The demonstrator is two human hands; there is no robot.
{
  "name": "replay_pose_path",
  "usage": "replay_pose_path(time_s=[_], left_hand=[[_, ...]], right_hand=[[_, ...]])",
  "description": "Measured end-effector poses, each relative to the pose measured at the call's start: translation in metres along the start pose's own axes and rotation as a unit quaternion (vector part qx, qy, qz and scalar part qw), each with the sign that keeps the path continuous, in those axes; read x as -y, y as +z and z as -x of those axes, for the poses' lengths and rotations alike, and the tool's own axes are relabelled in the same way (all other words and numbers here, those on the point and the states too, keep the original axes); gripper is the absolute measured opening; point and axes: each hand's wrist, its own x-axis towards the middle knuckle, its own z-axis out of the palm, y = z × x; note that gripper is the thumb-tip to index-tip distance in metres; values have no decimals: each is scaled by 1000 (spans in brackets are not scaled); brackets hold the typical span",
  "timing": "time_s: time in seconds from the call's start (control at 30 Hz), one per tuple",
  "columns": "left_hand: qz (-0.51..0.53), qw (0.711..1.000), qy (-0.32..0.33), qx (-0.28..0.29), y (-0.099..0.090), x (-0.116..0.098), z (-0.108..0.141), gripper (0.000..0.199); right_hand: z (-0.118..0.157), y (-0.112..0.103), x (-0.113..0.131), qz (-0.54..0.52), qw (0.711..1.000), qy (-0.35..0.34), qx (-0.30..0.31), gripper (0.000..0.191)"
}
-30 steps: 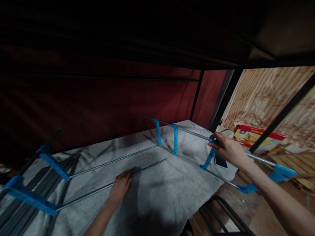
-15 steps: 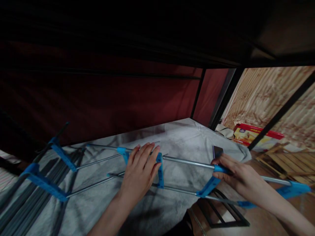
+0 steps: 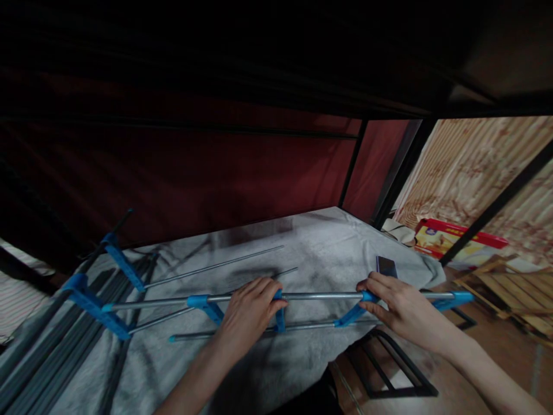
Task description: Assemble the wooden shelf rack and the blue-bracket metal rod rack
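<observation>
A rack section of metal tubes [image 3: 322, 296] and blue plastic connectors [image 3: 352, 314] lies level in front of me. My left hand [image 3: 254, 308] is closed over its upper tube, beside a blue connector [image 3: 280, 320]. Farther right, my right hand [image 3: 395, 305] wraps around the same tube at another connector. Left of them stands a second section, with a blue bracket [image 3: 97, 305] and thin metal rods [image 3: 211, 267] pointing right. The left ends of the held section's tubes carry blue caps and are free of that bracket, as far as I can see.
A bundle of grey tubes [image 3: 64, 346] lies at the left on the grey cover [image 3: 319, 236] of the bed. A phone [image 3: 386, 266] rests beyond my right hand. Black bed-frame posts [image 3: 352, 164] rise behind. A black ladder [image 3: 391, 369], wooden slats [image 3: 518, 285] and a red-yellow box [image 3: 458, 237] are lower right.
The held section has shifted left and levelled out, its right end swinging in. My left hand has gone from fingers laid across it to a grip; my right hand has moved slightly left.
</observation>
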Motion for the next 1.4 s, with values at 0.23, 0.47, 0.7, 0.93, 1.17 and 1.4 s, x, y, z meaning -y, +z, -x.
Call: replay_pose_path(time_s=[0.23,0.47,0.7,0.93,1.17,1.4], left_hand=[[27,1000,2,1,14,-8,7,21],[22,999,-29,0,16,-10,7,18],[43,998,-45,16,15,-9,4,16],[23,999,-22,0,18,-6,4,16],[13,999,-19,-23,21,-7,5,14],[22,1000,-22,-5,20,-6,5,14]], right_hand=[[-32,40,55,36,993,-108,19,29],[-60,60,80,36,991,-115,53,39],[-65,49,78,-11,990,-94,101,38],[-70,43,78,-38,987,-88,132,40],[-73,42,75,-44,986,-97,132,40],[-73,43,75,-11,987,-94,134,42]])
